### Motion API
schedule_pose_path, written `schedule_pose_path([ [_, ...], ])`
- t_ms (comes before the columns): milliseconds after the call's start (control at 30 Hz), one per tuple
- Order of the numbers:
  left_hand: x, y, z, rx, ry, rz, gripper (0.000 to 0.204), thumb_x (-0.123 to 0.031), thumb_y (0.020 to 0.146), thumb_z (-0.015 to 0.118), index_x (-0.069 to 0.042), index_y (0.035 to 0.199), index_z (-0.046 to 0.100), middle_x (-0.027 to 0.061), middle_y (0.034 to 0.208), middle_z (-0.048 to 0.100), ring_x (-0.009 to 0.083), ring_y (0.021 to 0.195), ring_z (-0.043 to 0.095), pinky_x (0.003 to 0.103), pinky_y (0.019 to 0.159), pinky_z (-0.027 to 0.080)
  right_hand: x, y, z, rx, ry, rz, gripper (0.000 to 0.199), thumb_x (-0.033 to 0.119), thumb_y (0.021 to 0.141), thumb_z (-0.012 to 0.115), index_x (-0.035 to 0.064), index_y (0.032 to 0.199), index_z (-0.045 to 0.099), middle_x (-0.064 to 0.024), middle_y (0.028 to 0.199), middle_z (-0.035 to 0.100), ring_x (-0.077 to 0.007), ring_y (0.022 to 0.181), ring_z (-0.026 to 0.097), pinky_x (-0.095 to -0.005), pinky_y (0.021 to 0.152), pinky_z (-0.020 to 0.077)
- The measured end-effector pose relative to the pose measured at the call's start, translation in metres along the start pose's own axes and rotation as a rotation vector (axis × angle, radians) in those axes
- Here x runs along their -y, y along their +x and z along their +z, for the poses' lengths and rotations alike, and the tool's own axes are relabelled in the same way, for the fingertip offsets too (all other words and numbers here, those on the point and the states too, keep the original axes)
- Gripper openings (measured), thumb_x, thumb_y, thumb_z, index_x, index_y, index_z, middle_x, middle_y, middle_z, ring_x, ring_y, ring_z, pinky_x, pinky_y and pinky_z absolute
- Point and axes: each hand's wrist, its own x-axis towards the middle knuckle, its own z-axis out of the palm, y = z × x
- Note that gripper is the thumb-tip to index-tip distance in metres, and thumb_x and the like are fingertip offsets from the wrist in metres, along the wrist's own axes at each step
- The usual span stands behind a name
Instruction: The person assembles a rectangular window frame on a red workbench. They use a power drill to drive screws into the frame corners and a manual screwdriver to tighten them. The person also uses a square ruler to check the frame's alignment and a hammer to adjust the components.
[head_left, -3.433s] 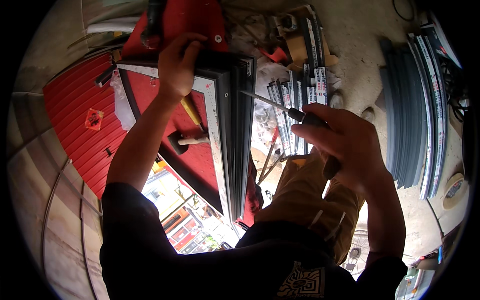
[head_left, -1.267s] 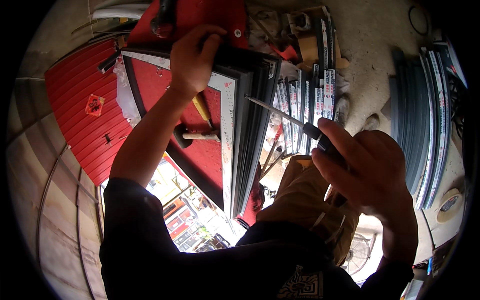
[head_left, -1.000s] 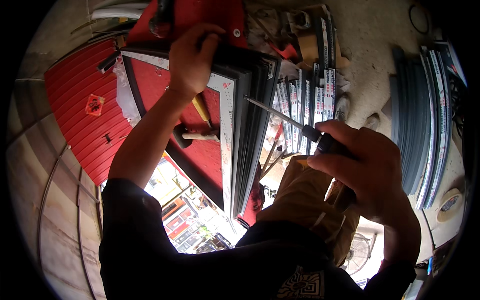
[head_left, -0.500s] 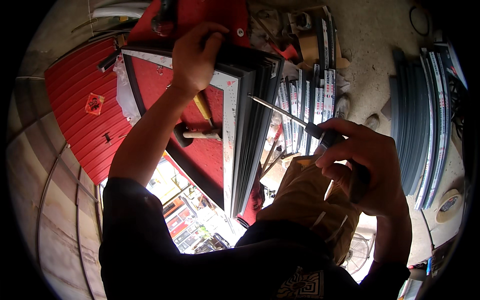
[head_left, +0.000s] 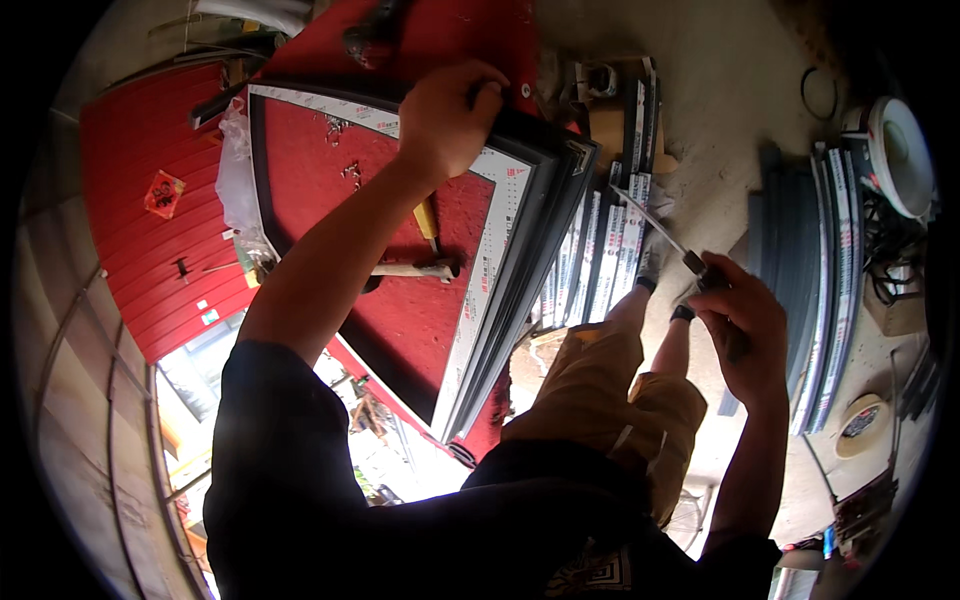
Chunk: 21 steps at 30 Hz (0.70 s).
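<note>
hands (head_left: 448, 120) apart, left on frame (head_left: 487, 270) edge, screwdriver (head_left: 692, 261) clear

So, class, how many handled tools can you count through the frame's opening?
2 show inside the frame: a yellow-handled tool right of the left forearm, and a wooden-handled tool below it in the picture. More may be hidden behind the forearm.

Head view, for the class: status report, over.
Left hand on frame stack. Right hand gripping screwdriver, tip off the stack. Mallet on red surface inside stack's opening.
</note>
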Motion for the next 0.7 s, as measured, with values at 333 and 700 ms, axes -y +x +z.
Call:
schedule_pose_path([
  [333,-0.013,-0.003,-0.009,0.000,-0.034,-0.048,0.025,-0.031,0.097,0.061,-0.016,0.109,0.077,0.0140,0.107,0.076,0.0379,0.105,0.071,0.049,0.094,0.056,-0.073,-0.185,0.008,-0.244,0.248,0.670,0.014,0.001,0.100,0.072,0.0022,0.113,0.075,-0.0049,0.122,0.075,-0.0108,0.107,0.066,-0.0276,0.096,0.0518],
  [700,-0.010,-0.003,-0.018,0.026,-0.103,-0.092,0.024,-0.030,0.096,0.059,-0.018,0.103,0.078,0.0131,0.105,0.077,0.0392,0.102,0.072,0.051,0.091,0.057,0.078,-0.116,-0.006,-0.405,0.355,0.497,0.028,0.003,0.101,0.071,0.0048,0.129,0.071,-0.0015,0.113,0.073,-0.0077,0.086,0.060,-0.0247,0.078,0.0495],
])
